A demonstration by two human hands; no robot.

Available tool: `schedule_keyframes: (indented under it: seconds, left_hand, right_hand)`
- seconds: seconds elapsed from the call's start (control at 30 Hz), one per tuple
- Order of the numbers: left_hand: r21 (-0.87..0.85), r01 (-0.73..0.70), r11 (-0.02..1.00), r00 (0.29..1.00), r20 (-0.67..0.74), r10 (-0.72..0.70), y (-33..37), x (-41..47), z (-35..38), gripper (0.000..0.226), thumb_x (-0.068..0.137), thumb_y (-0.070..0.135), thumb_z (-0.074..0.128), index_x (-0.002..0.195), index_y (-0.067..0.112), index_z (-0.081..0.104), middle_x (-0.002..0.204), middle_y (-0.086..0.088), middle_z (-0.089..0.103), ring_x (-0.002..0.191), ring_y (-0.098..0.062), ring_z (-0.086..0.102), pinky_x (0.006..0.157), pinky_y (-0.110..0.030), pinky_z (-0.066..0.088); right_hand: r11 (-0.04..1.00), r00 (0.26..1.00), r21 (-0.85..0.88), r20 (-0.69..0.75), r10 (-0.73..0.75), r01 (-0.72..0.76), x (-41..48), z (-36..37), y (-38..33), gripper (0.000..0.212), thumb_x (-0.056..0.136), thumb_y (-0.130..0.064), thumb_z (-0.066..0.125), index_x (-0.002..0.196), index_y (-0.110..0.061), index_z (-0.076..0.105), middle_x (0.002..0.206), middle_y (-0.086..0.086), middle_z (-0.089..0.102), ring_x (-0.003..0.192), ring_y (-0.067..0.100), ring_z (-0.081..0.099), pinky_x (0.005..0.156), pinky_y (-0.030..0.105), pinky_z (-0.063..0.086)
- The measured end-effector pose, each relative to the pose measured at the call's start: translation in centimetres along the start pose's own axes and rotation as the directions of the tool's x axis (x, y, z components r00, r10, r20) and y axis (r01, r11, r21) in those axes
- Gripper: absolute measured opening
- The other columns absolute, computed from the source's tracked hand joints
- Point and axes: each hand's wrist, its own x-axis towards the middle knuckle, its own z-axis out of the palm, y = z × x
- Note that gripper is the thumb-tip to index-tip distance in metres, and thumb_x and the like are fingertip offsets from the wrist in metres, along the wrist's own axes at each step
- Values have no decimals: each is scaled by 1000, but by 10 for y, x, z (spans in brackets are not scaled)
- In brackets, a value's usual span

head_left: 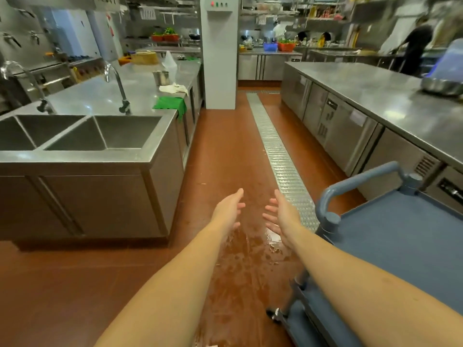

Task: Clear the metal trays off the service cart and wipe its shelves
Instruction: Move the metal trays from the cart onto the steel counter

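Note:
The blue-grey service cart [400,236] stands at the lower right, its top shelf bare, with a curved handle [355,181] at its far end. A lower shelf edge shows near the bottom. My left hand [229,209] and my right hand [281,212] reach forward over the red floor, palms facing each other, fingers straight, holding nothing. Both are left of the cart and do not touch it. A green cloth [171,105] hangs over the edge of the left counter. A metal tray or bowl [442,86] sits on the right counter.
A double steel sink [82,134] with two taps is at the left. A long steel counter [375,96] runs along the right. A metal drain grate [278,156] runs down the wet aisle floor. A pillar [220,58] stands ahead. A person works at the far right.

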Motion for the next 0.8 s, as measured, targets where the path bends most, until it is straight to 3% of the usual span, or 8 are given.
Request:
schedule_keyframes:
  seconds: [0.23, 0.5, 0.63, 0.8]
  left_hand:
    - [93, -5, 996, 995, 97, -4, 42, 116, -29, 53, 95, 56, 41, 139, 26, 47, 126, 5, 54, 113, -14, 46, 91, -35, 39]
    - [164, 59, 985, 984, 155, -85, 58, 246, -30, 52, 95, 56, 42, 137, 26, 49, 133, 3, 55, 122, -17, 49, 95, -36, 43]
    - [205, 90, 975, 981, 152, -122, 84, 317, -23, 50, 96, 54, 41, 135, 26, 51, 132, 3, 56, 122, -18, 50, 96, -36, 43]
    - [228, 57, 972, 972, 212, -107, 129, 402, 6, 49, 95, 55, 42, 134, 26, 53, 128, 3, 59, 112, -17, 55, 97, -39, 44]
  right_hand:
    - [998, 999, 52, 14, 32, -33, 76, 45, -35, 54, 94, -61, 39, 134, -26, 49, 134, -1, 55, 113, 24, 58, 101, 48, 46]
    - [986, 993, 139, -64, 103, -93, 207, 71, -44, 57, 95, -60, 36, 136, -22, 48, 135, 2, 53, 115, 24, 56, 101, 46, 45]
    - [979, 989, 164, -56, 136, -125, 285, 87, -66, 56, 97, -59, 33, 131, -18, 51, 127, 1, 60, 114, 23, 58, 101, 44, 44]
    - [977, 985, 193, -127, 116, -90, 368, 91, -109, 51, 96, -58, 37, 107, -16, 63, 111, 2, 69, 104, 20, 63, 101, 44, 46]
